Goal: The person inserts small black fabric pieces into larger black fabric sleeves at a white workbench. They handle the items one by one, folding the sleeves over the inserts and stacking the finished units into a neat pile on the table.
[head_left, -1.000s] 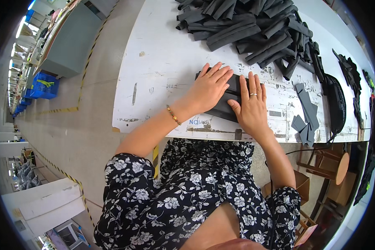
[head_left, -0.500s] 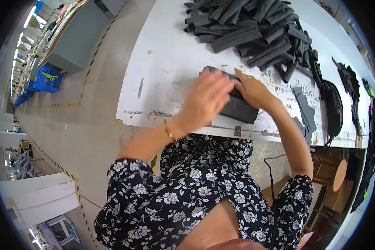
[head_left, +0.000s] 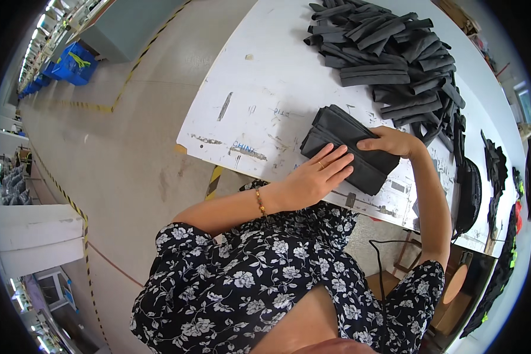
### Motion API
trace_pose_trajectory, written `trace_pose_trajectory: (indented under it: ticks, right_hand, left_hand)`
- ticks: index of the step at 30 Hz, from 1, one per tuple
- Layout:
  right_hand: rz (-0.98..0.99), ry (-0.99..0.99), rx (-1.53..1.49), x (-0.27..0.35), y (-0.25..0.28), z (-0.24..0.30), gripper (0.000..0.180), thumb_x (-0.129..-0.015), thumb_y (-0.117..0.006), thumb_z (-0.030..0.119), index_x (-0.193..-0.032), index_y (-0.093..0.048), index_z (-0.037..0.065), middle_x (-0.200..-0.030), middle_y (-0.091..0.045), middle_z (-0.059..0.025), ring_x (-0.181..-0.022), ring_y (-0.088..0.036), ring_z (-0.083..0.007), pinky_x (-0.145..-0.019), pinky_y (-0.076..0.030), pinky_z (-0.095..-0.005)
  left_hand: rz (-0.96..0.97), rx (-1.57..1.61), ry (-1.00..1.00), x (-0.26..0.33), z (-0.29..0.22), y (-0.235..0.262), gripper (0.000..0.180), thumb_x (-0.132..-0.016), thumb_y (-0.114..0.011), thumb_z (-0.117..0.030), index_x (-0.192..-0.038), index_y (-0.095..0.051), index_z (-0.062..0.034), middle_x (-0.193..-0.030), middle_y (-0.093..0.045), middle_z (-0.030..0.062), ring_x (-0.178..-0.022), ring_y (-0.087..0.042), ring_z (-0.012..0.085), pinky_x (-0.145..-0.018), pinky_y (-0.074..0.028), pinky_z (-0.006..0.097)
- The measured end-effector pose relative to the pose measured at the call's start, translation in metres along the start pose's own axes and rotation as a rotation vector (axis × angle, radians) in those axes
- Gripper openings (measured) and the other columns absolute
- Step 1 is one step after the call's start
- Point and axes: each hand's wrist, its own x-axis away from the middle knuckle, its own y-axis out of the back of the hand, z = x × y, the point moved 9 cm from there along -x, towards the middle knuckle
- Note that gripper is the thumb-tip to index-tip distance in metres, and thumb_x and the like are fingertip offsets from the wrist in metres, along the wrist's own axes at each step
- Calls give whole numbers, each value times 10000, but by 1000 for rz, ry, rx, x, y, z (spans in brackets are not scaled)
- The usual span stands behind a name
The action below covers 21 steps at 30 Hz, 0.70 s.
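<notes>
A stack of flat, folded black fabric pieces (head_left: 351,133) lies slanted near the front edge of the white table (head_left: 218,118). Its layers show slightly offset at the far left end. My left hand (head_left: 315,182) rests on the near side of the stack, fingers stretched out and lying flat on top. At the far right side, my right hand (head_left: 395,143) grips the stack's edge, its thumb on the upper surface and its other fingers partly hidden. Beyond the stack is a big heap of dark grey fabric strips (head_left: 389,59), many of them folded or rolled lengthwise.
To the right lie a black pouch-like item (head_left: 469,194) and more black fabric (head_left: 494,162) along the table. A wooden stool (head_left: 454,283) stands below the table at right, near a black cable (head_left: 379,259). Across the floor sits a blue crate (head_left: 75,64).
My left hand, blurred in motion before, has come down flat on the stack's near side. My right hand has shifted along the far edge. The view has turned, moving the table rightward.
</notes>
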Motion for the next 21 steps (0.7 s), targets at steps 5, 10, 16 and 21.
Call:
trace_pose_trajectory:
  ticks: [5, 10, 16, 21]
  right_hand:
    - [20, -25, 127, 9, 1, 10, 639, -819, -703, 500, -1182, -625, -20, -1058, -656, -137, -988, -576, -212, -900, -447, -340]
    - [-250, 138, -2, 25, 35, 10, 620, -780, -747, 454, -1153, -624, -25, -988, -646, -79, -913, -573, -164, -838, -459, -307]
    - [-34, 213, -287, 62, 17, 49, 671, -729, -789, 409, -1222, -624, -16, -1020, -668, -66, -957, -599, -158, -895, -461, -285]
    - [-7, 159, -164, 46, -19, 39, 730, -732, -816, 463, -1256, -615, -3, -1142, -633, -107, -1086, -545, -197, -996, -385, -312]
  left_hand:
    - [12, -34, -24, 4, -2, 0, 443, -863, -635, -119, -1278, -575, 24, -1431, -470, 184, -1412, -360, 350, -1181, -275, 500]
    - [-52, -11, -16, -1, 3, 1, 404, -858, -622, -103, -1245, -594, 9, -1391, -505, 174, -1376, -410, 340, -1168, -302, 495]
    - [-66, 147, 60, -5, 20, -3, 352, -850, -593, -59, -1195, -616, 2, -1333, -539, 177, -1288, -480, 364, -1109, -370, 485]
    - [11, 351, 25, 2, 43, 6, 353, -830, -553, 11, -1167, -647, -28, -1230, -616, 175, -1237, -512, 388, -1053, -418, 461]
